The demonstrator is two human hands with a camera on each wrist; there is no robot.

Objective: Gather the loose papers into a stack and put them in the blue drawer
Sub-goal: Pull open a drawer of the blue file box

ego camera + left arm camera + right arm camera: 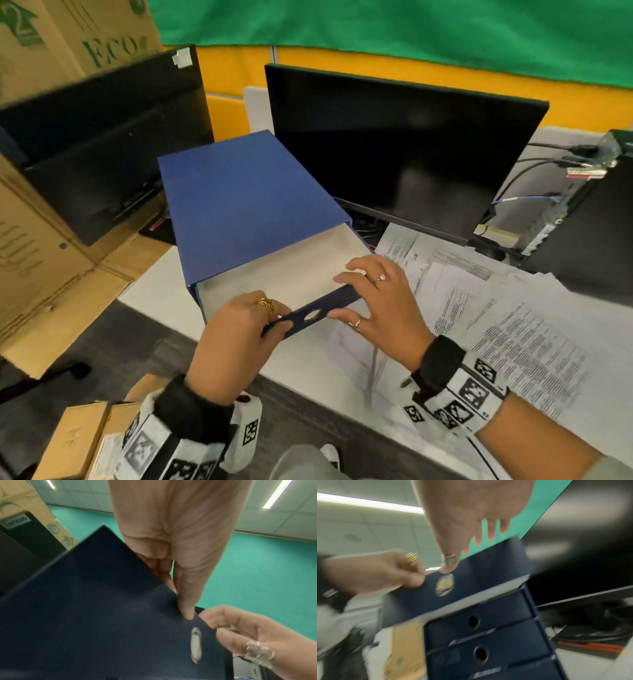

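Papers (507, 329) lie loose on desk (154, 284), right of blue drawer (310, 311), which stands pulled out. Your left hand (239, 329) and right hand (380, 301) pinch its front panel; monitor (394, 150) stands behind.

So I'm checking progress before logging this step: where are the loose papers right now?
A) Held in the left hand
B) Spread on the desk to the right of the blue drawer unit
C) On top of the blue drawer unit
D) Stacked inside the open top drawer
B: the loose papers lie spread on the desk right of the blue drawer unit, while the left hand and right hand grip the top drawer, pulled out.
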